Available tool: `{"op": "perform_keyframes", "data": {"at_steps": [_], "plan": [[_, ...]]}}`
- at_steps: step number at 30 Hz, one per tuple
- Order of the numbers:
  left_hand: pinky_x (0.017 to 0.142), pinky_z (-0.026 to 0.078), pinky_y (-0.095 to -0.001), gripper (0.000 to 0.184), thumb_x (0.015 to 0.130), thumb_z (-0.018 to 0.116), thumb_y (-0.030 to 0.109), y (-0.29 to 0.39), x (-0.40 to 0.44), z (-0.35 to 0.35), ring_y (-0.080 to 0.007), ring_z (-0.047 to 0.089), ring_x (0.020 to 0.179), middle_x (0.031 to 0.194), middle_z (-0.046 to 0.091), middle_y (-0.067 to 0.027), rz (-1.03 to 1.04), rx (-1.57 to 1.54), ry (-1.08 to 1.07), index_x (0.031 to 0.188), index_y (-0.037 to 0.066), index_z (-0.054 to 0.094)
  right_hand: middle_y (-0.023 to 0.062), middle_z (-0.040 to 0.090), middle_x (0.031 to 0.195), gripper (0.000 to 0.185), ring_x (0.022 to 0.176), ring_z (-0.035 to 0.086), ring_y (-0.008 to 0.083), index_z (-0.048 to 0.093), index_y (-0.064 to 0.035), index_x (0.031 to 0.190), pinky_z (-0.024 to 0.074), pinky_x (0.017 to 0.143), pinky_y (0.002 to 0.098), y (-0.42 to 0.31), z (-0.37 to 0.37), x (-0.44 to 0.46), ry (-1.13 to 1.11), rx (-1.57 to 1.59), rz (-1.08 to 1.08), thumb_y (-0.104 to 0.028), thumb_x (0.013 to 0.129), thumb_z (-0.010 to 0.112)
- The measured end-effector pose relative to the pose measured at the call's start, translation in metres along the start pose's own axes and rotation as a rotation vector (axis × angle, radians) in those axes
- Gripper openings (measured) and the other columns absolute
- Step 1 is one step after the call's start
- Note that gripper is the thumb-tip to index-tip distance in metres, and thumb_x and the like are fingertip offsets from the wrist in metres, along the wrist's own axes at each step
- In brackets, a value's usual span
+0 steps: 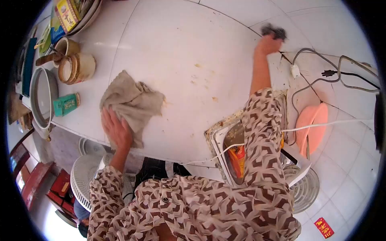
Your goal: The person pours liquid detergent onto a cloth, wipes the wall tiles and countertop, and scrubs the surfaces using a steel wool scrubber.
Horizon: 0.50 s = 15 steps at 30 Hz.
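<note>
My left hand (116, 130) lies flat with fingers stretched out over the lower left edge of a crumpled grey-brown cloth (134, 98) on the white counter (169, 52). At the far right, my right hand (268, 45) is closed on a dark grey scouring pad (274, 31), slightly blurred, near the seam where the counter meets the tiled wall. My right fingers are partly hidden by the pad. Yellow-brown stains (198, 65) mark the counter between my hands.
At left are a brown-stained jar (80, 68), a green box (66, 105) and a round grey pan (43, 98). Cables (339, 76) and a pink basin (313, 128) are at right. A rusty-edged sink-like opening (217, 136) lies under my right arm. A white fan (84, 176) stands below.
</note>
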<state>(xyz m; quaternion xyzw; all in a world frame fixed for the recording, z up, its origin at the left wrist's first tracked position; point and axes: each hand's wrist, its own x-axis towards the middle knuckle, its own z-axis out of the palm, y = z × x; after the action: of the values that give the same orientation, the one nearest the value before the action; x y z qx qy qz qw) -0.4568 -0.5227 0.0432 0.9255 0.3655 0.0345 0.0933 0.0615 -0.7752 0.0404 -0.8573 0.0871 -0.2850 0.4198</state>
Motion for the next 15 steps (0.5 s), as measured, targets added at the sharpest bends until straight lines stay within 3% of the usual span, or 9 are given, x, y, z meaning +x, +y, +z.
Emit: {"op": "perform_keyframes", "data": {"at_steps": [1, 2, 6, 9, 11, 12, 13, 14, 15], "plan": [[0.113, 0.013, -0.05, 0.058, 0.091, 0.047, 0.023, -0.002, 0.002, 0.003, -0.0391, 0.022, 0.139, 0.151, 0.025, -0.0202, 0.011, 0.009, 0.013, 0.142, 0.001, 0.032, 0.0296, 0.06, 0.108, 0.037, 0.104, 0.057, 0.04, 0.056, 0.0138, 0.106, 0.0439, 0.089, 0.0467, -0.012, 0.012, -0.008, -0.053, -0.164, -0.161, -0.014, 0.083, 0.064], [0.113, 0.014, -0.05, 0.058, 0.091, 0.047, 0.023, -0.006, 0.002, 0.003, -0.0393, 0.022, 0.139, 0.151, 0.025, -0.0205, 0.023, 0.02, 0.012, 0.142, 0.001, 0.033, 0.0263, 0.063, 0.104, 0.038, 0.103, 0.058, 0.0393, 0.059, 0.0112, 0.105, 0.0439, 0.089, 0.0449, -0.006, 0.017, -0.008, -0.107, -0.133, -0.137, -0.019, 0.082, 0.067], [0.113, 0.015, -0.0498, 0.058, 0.091, 0.046, 0.024, -0.006, 0.001, 0.004, -0.0389, 0.021, 0.14, 0.151, 0.025, -0.021, 0.045, 0.014, 0.036, 0.142, 0.001, 0.032, 0.0195, 0.064, 0.109, 0.04, 0.099, 0.061, 0.0331, 0.062, 0.0077, 0.103, 0.0489, 0.084, 0.0367, 0.026, -0.021, 0.058, -0.499, -1.048, 0.019, -0.027, 0.084, 0.068], [0.113, 0.014, -0.0503, 0.059, 0.091, 0.046, 0.026, -0.006, -0.002, 0.005, -0.0387, 0.021, 0.14, 0.151, 0.025, -0.02, 0.009, 0.01, 0.009, 0.143, 0.001, 0.032, 0.0297, 0.062, 0.097, 0.029, 0.075, 0.064, 0.0408, 0.057, 0.0126, 0.099, 0.0504, 0.071, 0.0488, 0.01, -0.031, 0.059, 0.099, 0.662, 0.281, -0.014, 0.087, 0.057], [0.113, 0.013, -0.0508, 0.06, 0.091, 0.045, 0.028, -0.01, 0.001, 0.007, -0.0381, 0.02, 0.14, 0.152, 0.025, -0.019, 0.014, 0.006, 0.019, 0.143, 0.002, 0.031, 0.031, 0.06, 0.096, 0.035, 0.085, 0.059, 0.0466, 0.054, 0.0146, 0.102, 0.0474, 0.08, 0.0473, -0.009, -0.025, 0.051, 0.157, -0.194, -0.315, -0.016, 0.086, 0.058], [0.113, 0.013, -0.051, 0.06, 0.091, 0.045, 0.028, -0.01, -0.001, 0.004, -0.0378, 0.02, 0.141, 0.152, 0.024, -0.0186, 0.011, 0.012, 0.003, 0.144, 0.003, 0.031, 0.0303, 0.06, 0.094, 0.037, 0.093, 0.054, 0.049, 0.054, 0.0146, 0.101, 0.0429, 0.087, 0.0466, -0.017, -0.019, 0.041, 0.184, -0.248, -0.419, -0.018, 0.085, 0.059], [0.113, 0.013, -0.0513, 0.06, 0.091, 0.045, 0.028, -0.007, -0.002, 0.002, -0.0375, 0.02, 0.141, 0.152, 0.024, -0.0182, 0.005, 0.008, -0.011, 0.144, 0.003, 0.031, 0.0288, 0.055, 0.108, 0.044, 0.102, 0.052, 0.043, 0.053, 0.0109, 0.103, 0.0407, 0.087, 0.0512, -0.018, -0.026, 0.044, 0.029, -0.111, -0.212, -0.029, 0.087, 0.061], [0.113, 0.013, -0.0515, 0.06, 0.091, 0.045, 0.028, -0.006, 0.002, 0.003, -0.0372, 0.02, 0.141, 0.153, 0.024, -0.0178, -0.003, 0.008, -0.008, 0.144, 0.004, 0.03, 0.0287, 0.056, 0.107, 0.043, 0.102, 0.053, 0.0421, 0.055, 0.0096, 0.099, 0.0412, 0.088, 0.0504, -0.001, -0.037, 0.061, -0.114, -0.469, -0.306, -0.031, 0.086, 0.062], [0.113, 0.013, -0.0515, 0.06, 0.091, 0.045, 0.028, -0.006, 0.001, 0.002, -0.037, 0.02, 0.141, 0.153, 0.023, -0.0177, -0.011, 0.009, -0.017, 0.144, 0.004, 0.03, 0.0286, 0.057, 0.105, 0.043, 0.101, 0.054, 0.0417, 0.057, 0.0091, 0.096, 0.0418, 0.088, 0.0502, 0.015, -0.041, 0.071, -0.142, -0.3, -0.16, -0.032, 0.086, 0.062]]}}
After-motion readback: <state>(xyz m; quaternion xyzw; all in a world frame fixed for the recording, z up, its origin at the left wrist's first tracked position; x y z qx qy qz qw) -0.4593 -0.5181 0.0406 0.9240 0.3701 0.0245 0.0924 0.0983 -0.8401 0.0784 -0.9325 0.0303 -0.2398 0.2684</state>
